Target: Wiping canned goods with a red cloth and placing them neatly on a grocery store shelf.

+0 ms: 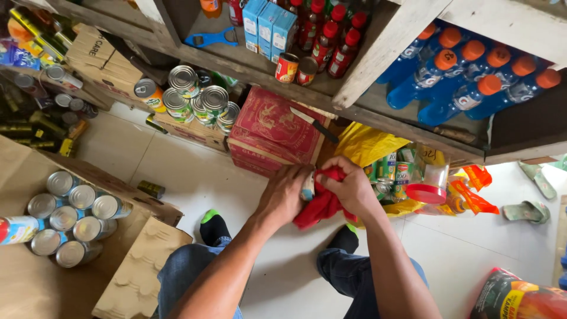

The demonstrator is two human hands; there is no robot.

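My left hand grips a small tin can in front of my knees. My right hand presses a red cloth against that can, with the cloth bunched around it and hanging below. Both hands meet just above the white tiled floor, close to a red cardboard box. A knife lies on top of that red box.
An open brown carton at the left holds several silver-topped cans. More cans stand stacked under wooden shelves with red bottles and blue bottles. A yellow bag with cans lies right. Sandals lie on the floor.
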